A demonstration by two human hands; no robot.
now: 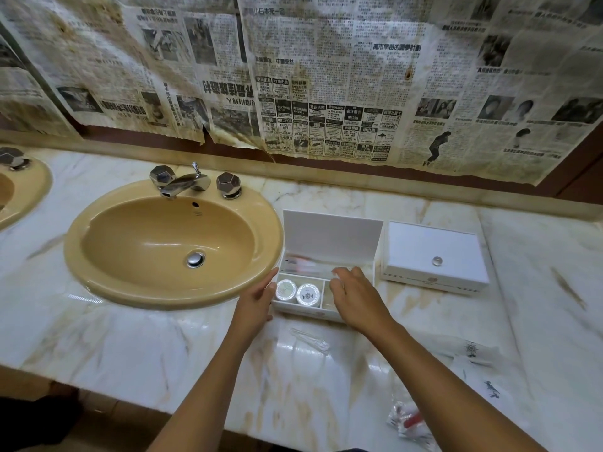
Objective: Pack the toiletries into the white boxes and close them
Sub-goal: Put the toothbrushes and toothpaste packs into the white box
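Nearest the camera, a clear sachet with something red inside lies at the counter's front edge, half over the lip by the look of it, and a stray elbow could send it to the floor. Beside it two flat printed sachets and a clear wrapped stick-like item wait on the marble counter, all unpacked.

Further in, the open white box sits just right of the tan basin, lid upright. Two round foil-topped tubs fill its front left compartment; a blurred pink-and-white item lies in the long rear one. My left hand rests flat against the box's left side, fingers straight, gripping nothing. My right hand hovers over the front right compartment, fingers loosely bent; whether it pinches anything I cannot tell, since the hand hides that compartment.

Risks, as I judge them: the upright lid could snap down on the fingers, and bulky sachets may stop it closing. A second white box stands shut on the right, apart from the first
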